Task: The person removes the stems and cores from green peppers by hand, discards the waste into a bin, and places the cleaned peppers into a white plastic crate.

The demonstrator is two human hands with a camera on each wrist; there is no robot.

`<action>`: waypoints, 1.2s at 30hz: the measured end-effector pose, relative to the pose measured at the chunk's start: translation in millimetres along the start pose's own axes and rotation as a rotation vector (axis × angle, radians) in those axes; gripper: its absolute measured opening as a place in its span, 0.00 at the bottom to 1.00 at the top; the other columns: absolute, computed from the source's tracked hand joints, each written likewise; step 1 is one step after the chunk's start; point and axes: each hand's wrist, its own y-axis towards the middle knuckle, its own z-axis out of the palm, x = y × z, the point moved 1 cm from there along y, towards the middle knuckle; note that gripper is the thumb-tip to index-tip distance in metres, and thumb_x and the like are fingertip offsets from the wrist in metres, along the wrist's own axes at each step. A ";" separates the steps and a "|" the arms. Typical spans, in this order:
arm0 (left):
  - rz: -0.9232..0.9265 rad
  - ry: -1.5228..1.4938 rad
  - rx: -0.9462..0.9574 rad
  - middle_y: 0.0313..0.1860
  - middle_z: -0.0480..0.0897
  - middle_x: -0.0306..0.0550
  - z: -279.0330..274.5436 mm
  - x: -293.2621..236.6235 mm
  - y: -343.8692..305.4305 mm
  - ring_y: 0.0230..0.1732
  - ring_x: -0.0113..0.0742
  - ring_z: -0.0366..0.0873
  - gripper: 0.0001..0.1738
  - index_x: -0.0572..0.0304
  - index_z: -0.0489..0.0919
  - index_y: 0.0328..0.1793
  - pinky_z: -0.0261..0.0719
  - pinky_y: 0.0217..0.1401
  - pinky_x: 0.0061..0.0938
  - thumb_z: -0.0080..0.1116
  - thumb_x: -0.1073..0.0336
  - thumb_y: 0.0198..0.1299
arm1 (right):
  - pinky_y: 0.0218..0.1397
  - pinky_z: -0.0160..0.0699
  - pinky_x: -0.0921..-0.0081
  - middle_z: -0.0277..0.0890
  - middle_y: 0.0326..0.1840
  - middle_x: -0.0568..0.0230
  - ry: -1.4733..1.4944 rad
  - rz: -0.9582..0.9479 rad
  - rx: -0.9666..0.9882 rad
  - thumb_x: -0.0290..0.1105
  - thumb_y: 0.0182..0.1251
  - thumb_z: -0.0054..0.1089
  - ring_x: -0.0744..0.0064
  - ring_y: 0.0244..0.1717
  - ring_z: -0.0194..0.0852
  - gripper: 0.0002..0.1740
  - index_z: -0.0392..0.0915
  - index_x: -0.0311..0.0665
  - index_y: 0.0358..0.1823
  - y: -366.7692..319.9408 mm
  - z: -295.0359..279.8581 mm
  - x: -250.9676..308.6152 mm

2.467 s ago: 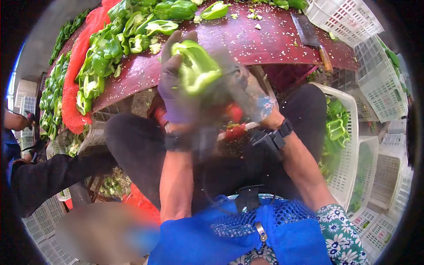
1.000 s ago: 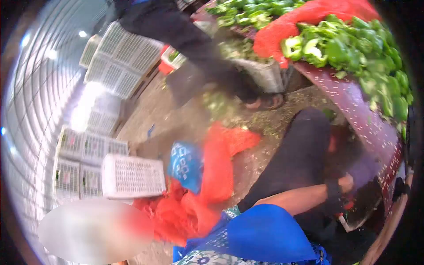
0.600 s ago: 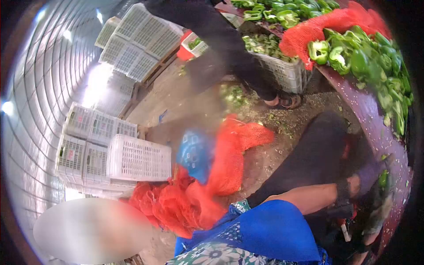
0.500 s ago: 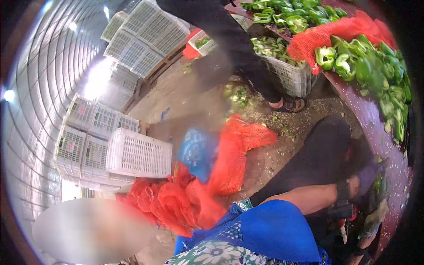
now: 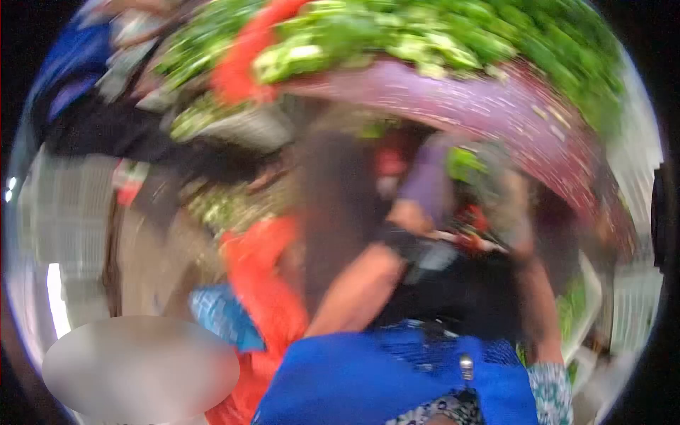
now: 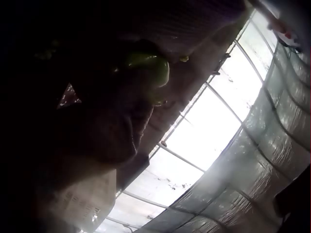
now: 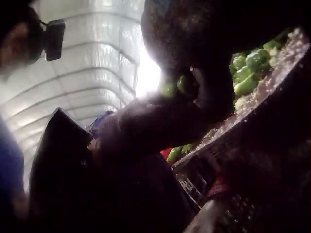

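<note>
Blurred in the head view, a green bell pepper point(image 5: 465, 164) sits between both gloved hands, below the table edge and above the lap. My left hand point(image 5: 429, 178), in a purple glove, grips it from the left. From the other side my right hand point(image 5: 501, 185), in a greyish glove, holds it too. The left wrist view is very dark, with part of the pepper point(image 6: 158, 70) shining beside the glove. In the right wrist view small green patches of the pepper point(image 7: 182, 84) show between the dark gloves; most of it is hidden.
Cut green peppers point(image 5: 382, 35) are heaped on the seed-strewn dark red table point(image 5: 439, 92), beside red netting point(image 5: 244, 64). More red netting point(image 5: 265, 262) and a blue bag point(image 5: 223, 315) lie at the left. A white crate point(image 5: 595, 283) stands at right, another person's leg point(image 5: 127, 134) at left.
The head view swung left toward the stacked crates and floor, and is now turning back right, bringing the table and both hands nearer its middle. The pepper stays at the hands.
</note>
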 end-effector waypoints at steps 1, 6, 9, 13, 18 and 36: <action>0.187 0.152 -0.031 0.43 0.80 0.48 6.8 7.8 6.1 0.42 0.37 0.77 0.12 0.59 0.78 0.48 0.76 0.47 0.32 0.56 0.70 0.57 | 0.55 0.75 0.67 0.79 0.46 0.58 -0.474 -0.262 0.116 0.28 0.62 0.61 0.59 0.48 0.76 0.15 0.78 0.32 0.49 8.6 1.3 -9.2; -0.362 -0.165 0.102 0.51 0.79 0.45 21.8 41.4 11.3 0.52 0.33 0.76 0.26 0.62 0.70 0.59 0.74 0.58 0.27 0.62 0.77 0.51 | 0.47 0.77 0.69 0.80 0.41 0.60 -0.432 -0.088 -0.085 0.31 0.61 0.62 0.61 0.42 0.79 0.12 0.79 0.36 0.46 13.8 12.6 8.1; -0.540 -0.464 0.067 0.50 0.79 0.46 30.1 44.9 13.1 0.50 0.34 0.77 0.26 0.62 0.71 0.58 0.75 0.56 0.27 0.64 0.75 0.50 | 0.45 0.75 0.75 0.80 0.39 0.64 -0.412 -0.044 -0.161 0.33 0.65 0.62 0.75 0.41 0.77 0.12 0.79 0.33 0.46 7.2 20.2 3.0; -0.098 0.192 0.175 0.50 0.79 0.46 30.2 39.6 13.9 0.51 0.33 0.77 0.23 0.63 0.72 0.58 0.76 0.56 0.27 0.61 0.73 0.56 | 0.45 0.78 0.63 0.76 0.45 0.53 -0.217 0.089 -0.240 0.28 0.53 0.61 0.53 0.46 0.76 0.15 0.79 0.42 0.44 5.7 24.7 1.7; -0.772 -0.878 0.037 0.51 0.79 0.46 28.8 40.2 19.8 0.50 0.35 0.78 0.17 0.63 0.74 0.60 0.78 0.56 0.27 0.49 0.63 0.68 | 0.48 0.76 0.59 0.76 0.47 0.51 -0.582 -0.174 -0.127 0.33 0.64 0.58 0.50 0.51 0.73 0.14 0.76 0.39 0.50 1.2 11.0 33.2; -0.630 -0.606 -0.035 0.46 0.82 0.48 59.0 86.0 29.0 0.46 0.41 0.81 0.18 0.62 0.76 0.56 0.81 0.49 0.32 0.52 0.59 0.66 | 0.50 0.75 0.73 0.82 0.49 0.56 0.513 -0.023 -0.611 0.34 0.68 0.55 0.71 0.43 0.80 0.13 0.82 0.36 0.48 3.9 20.3 -32.9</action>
